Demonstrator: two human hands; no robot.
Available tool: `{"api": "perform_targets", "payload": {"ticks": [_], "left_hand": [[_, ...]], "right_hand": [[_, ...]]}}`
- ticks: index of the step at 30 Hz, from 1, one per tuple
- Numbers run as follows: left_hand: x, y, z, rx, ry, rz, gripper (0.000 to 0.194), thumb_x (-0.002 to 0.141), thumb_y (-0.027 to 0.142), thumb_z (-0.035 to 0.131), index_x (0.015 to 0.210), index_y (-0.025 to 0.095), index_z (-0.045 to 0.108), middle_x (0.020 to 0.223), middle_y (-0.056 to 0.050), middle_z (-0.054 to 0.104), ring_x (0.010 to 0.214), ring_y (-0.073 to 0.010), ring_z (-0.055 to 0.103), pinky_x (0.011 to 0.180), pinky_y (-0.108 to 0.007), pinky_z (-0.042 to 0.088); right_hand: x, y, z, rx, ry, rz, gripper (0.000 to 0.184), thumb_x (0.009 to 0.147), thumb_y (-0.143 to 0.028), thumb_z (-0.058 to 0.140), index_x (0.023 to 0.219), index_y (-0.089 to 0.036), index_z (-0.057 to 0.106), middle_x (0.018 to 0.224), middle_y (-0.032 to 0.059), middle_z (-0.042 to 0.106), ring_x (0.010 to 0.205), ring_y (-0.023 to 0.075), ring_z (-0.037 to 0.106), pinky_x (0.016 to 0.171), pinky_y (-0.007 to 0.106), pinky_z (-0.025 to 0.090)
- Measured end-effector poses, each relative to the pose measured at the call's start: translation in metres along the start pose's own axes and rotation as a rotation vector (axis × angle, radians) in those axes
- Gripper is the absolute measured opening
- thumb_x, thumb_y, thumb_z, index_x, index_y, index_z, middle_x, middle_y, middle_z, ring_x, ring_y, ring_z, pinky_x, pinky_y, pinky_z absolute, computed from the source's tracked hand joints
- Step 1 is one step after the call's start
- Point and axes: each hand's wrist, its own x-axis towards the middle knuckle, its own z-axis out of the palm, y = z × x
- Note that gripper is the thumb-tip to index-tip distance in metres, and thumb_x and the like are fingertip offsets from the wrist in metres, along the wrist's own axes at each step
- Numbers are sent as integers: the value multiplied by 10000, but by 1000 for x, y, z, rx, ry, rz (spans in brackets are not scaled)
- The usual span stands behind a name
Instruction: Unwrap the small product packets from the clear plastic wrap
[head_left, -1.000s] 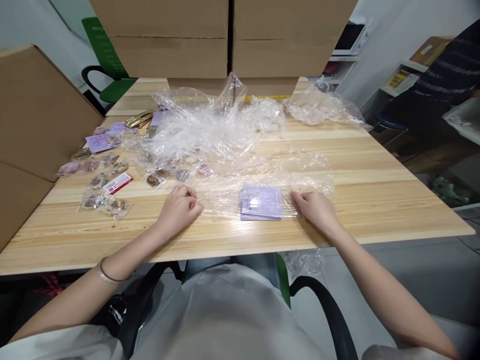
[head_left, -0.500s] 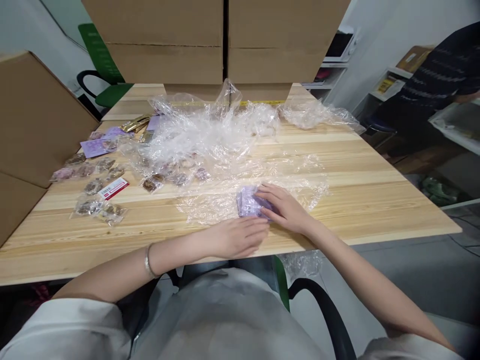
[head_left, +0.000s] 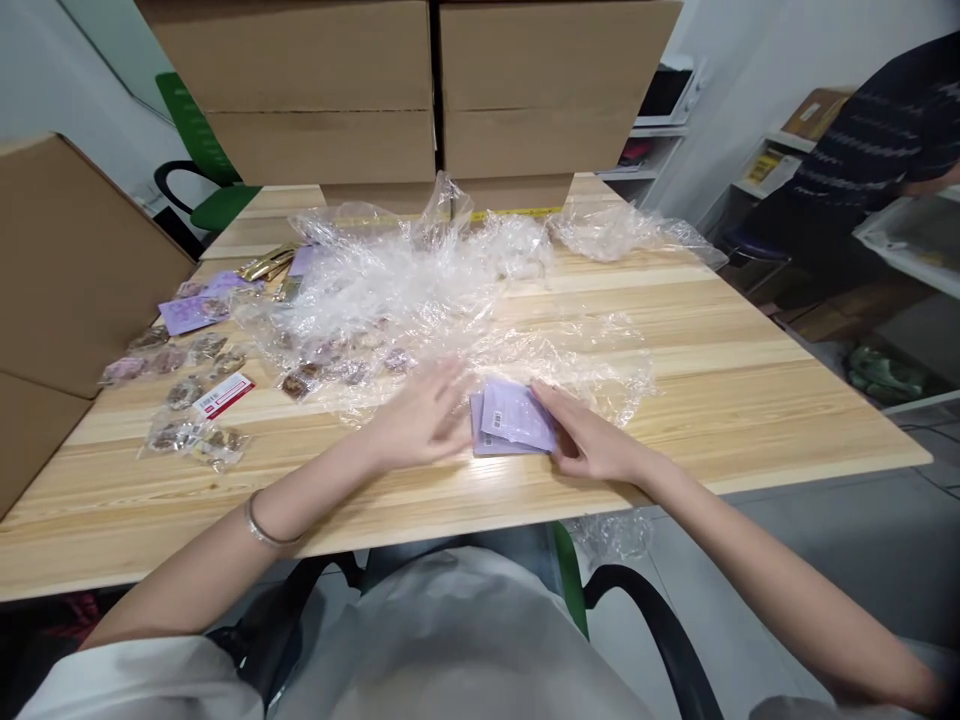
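Observation:
Flat purple packets [head_left: 517, 412] lie in a small, uneven stack near the table's front edge, a small printed code on the top one. My right hand [head_left: 592, 432] grips the stack at its right edge, fingers at the far corner and thumb near the front. To the left of the packets is my left hand [head_left: 424, 420], smeared by motion, its fingers stretched out and nothing visible in them. Clear plastic film [head_left: 555, 360] spreads flat just behind the packets and runs under the left fingertips.
Crumpled clear plastic [head_left: 420, 275] heaps mid-table. To the left lie small wrapped pieces [head_left: 217, 445], a red-and-white card [head_left: 223, 395], another purple packet [head_left: 191, 314] and gold packets [head_left: 268, 263]. Cardboard boxes [head_left: 322, 100] stand at the back and left. A person [head_left: 862, 150] is at right.
My left hand has moved left and away from the purple packets, uncovering them. The film that lay over the packets is now behind them. My right hand stays at their right edge.

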Motion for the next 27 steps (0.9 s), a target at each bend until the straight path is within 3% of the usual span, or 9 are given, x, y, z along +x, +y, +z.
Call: {"api": "perform_targets", "payload": {"ticks": [2,5,10,14,17,20,24,27], "left_hand": [[0,5,0,-43,-142,133,924,849,508,628,1586,154,198,1661,-178,155,1525,-350,173,1235,-496,169],[3,-3,7,-24,-260,72,883,817,315,612,1581,127,211,1637,-193,228,1512,-343,227,1226,-505,190],[-9,-25,12,1,-196,94,528,924,173,436,1448,204,494,1536,-99,473,1451,-291,380,1187,-480,282],[-24,-19,6,52,-103,136,357,968,260,434,1277,197,602,1390,-129,592,1324,-307,508,1098,-494,389],[-22,-7,2,77,0,175,577,864,277,568,1409,132,448,1491,-223,433,1392,-372,400,1116,-555,354],[-11,-2,4,54,-29,287,832,801,248,605,1545,175,241,1628,-205,210,1508,-377,191,1197,-581,217],[-4,-5,10,10,-157,307,724,836,204,539,1529,184,331,1570,-179,382,1446,-320,375,1180,-525,302],[-13,-12,15,-33,-169,255,673,855,165,494,1516,134,375,1553,-179,421,1417,-299,431,1162,-479,360]], "right_hand": [[-11,3,-5,20,-5,37,1029,738,-178,575,1620,-208,45,1644,158,196,1493,341,265,1169,581,309],[-22,5,-11,16,-11,105,1005,745,-182,579,1619,-211,84,1629,154,252,1468,340,327,1148,562,358],[-30,5,-9,-22,31,98,985,820,-349,654,1619,-253,85,1649,112,209,1495,337,260,1187,565,294],[-24,1,-4,9,44,65,925,798,-247,614,1608,-279,168,1629,77,285,1486,320,289,1191,556,296],[-13,-5,-2,61,26,37,911,745,-181,598,1585,-274,259,1603,77,344,1459,319,349,1170,536,345],[-3,-11,-1,89,15,-23,870,725,-139,563,1553,-280,337,1575,81,396,1449,314,371,1138,537,385],[1,-13,0,69,8,-78,859,705,-109,538,1533,-275,380,1541,95,445,1421,314,417,1105,558,416],[-4,-8,0,52,8,-49,848,740,-97,533,1550,-271,354,1545,90,438,1399,293,453,1108,543,425]]}}
